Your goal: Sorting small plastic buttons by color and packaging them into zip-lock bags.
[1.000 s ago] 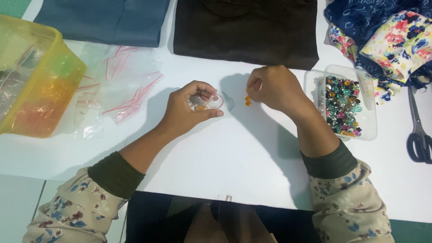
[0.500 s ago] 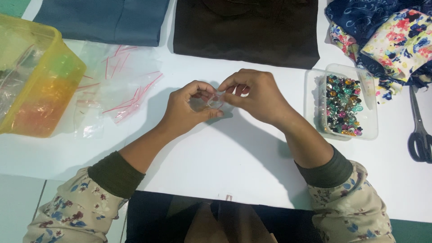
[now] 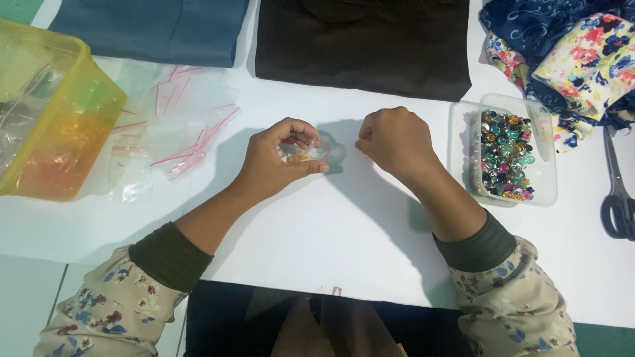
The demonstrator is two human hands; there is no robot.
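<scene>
Hands now apart: left hand (image 3: 281, 162) still pinching small clear bag (image 3: 311, 151); right hand (image 3: 395, 139) withdrawn, fisted.

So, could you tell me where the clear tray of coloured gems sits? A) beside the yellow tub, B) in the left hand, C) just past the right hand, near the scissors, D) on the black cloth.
C: the clear tray of gems lies beyond the right hand, with the scissors further out.

tiny clear zip bag (image 3: 311, 151) with a red seal strip, mid-frame, held open just above the white worktop (image 3: 317, 251), something small and yellowish inside
</scene>
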